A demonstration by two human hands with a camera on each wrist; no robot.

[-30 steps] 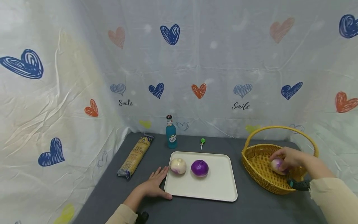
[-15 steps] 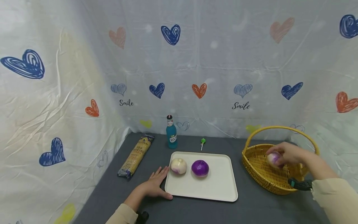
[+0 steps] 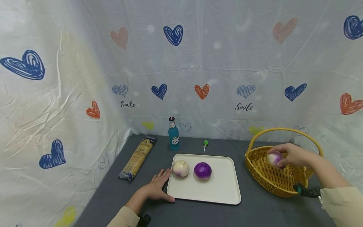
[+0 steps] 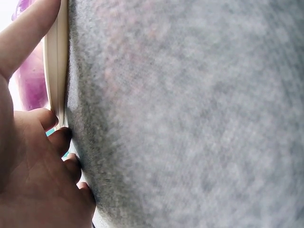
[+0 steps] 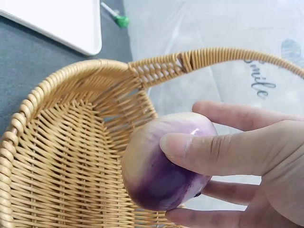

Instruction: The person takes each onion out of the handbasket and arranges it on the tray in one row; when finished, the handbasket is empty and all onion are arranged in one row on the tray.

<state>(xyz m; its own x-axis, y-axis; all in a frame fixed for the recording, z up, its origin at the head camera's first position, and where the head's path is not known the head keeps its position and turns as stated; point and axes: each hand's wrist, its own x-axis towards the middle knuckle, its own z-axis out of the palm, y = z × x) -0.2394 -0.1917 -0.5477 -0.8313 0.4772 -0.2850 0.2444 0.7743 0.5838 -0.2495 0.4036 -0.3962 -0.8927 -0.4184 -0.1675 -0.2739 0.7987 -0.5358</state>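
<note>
My right hand (image 3: 293,154) holds a purple-and-white turnip (image 3: 274,158) above the inside of the yellow wicker basket (image 3: 256,179). In the right wrist view, the thumb lies across the turnip (image 5: 161,175) and the fingers are round its far side. My left hand (image 3: 156,187) rests with spread fingers on the table, against the left edge of the cream tray (image 3: 215,192). On that tray sit two more turnips: a mostly white turnip (image 3: 181,168) at the left and a deep purple turnip (image 3: 202,170) beside it.
A blue bottle (image 3: 174,137) stands behind the tray, with a green lollipop (image 3: 205,145) lying to its right. At the left lies a yellow packet (image 3: 138,158). The basket's tall handle (image 3: 283,129) arches over it. A heart-print curtain (image 3: 198,63) hangs behind.
My right hand has lifted the turnip off the basket's bottom and carried it up and slightly left. The left hand and the tray have stayed in place.
</note>
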